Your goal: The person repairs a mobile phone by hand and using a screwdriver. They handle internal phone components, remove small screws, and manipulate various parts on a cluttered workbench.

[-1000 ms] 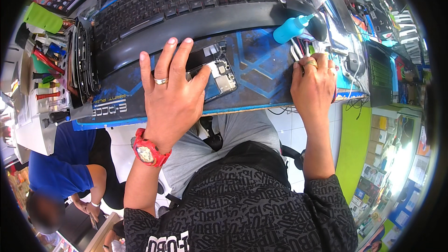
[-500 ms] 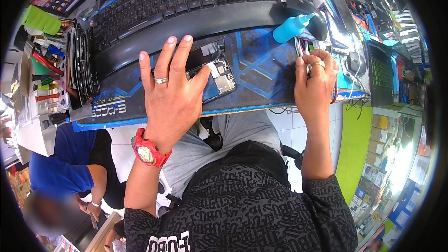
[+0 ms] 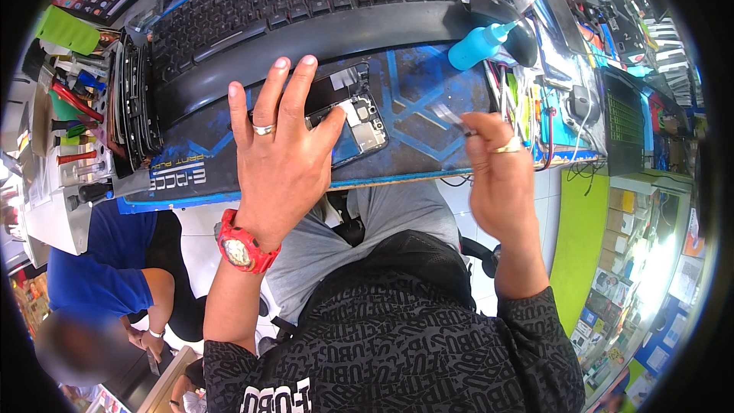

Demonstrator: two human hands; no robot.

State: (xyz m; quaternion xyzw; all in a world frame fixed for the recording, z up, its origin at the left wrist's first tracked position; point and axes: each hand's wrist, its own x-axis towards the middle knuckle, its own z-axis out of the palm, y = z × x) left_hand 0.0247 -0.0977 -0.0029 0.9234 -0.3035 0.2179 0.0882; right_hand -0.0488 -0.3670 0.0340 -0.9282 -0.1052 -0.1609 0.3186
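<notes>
An opened phone [image 3: 365, 134], its inner parts showing, lies on the dark blue patterned mat [image 3: 420, 99]. My left hand [image 3: 283, 149] is spread over its left part, fingers stretched, and the thumb rests on a small white piece near the phone's middle. Part of the phone is hidden under that hand. To the right, my right hand [image 3: 498, 172] is raised above the mat's edge, pinching a slim silvery tool [image 3: 449, 116] that points toward the phone. Motion smears the tool, so its exact kind is unclear.
Behind the mat stands a black keyboard [image 3: 252, 11]. A light-blue squeeze bottle [image 3: 475, 50] lies at the right, by several upright tools [image 3: 508, 95]. Stacked dark phone-sized panels [image 3: 134, 107] stand at the left. A person in a blue shirt [image 3: 103, 260] sits at lower left.
My right hand has left the tools at the right, moving left and slightly nearer with the silvery tool now in its fingers. My left hand and the phone have stayed in place.
</notes>
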